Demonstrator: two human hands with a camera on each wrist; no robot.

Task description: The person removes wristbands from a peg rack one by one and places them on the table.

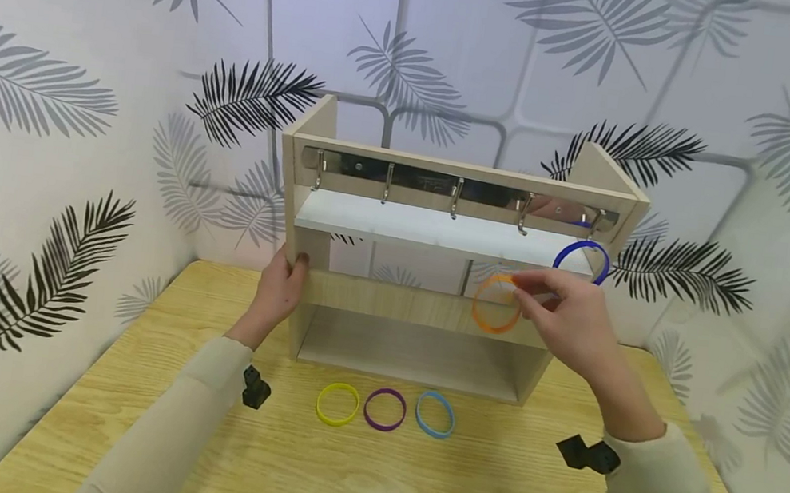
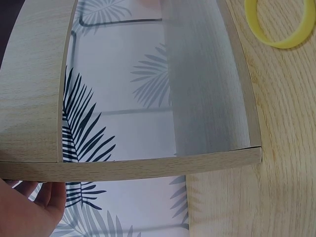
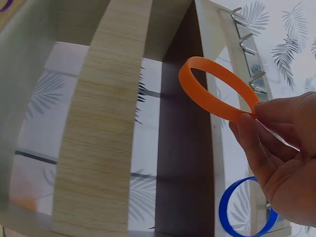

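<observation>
My right hand pinches an orange silicone wristband by its edge between thumb and fingertips. The band is held in the air in front of a pale wooden hook shelf, below the row of metal hooks. A dark blue wristband hangs from the rightmost hook, just behind the right hand. My left hand grips the shelf's left side panel; part of its fingers is hidden behind the panel in the left wrist view.
On the wooden table, before the shelf, lie a yellow wristband, a purple wristband and a light blue wristband in a row. Leaf-patterned wall covering stands behind and at both sides.
</observation>
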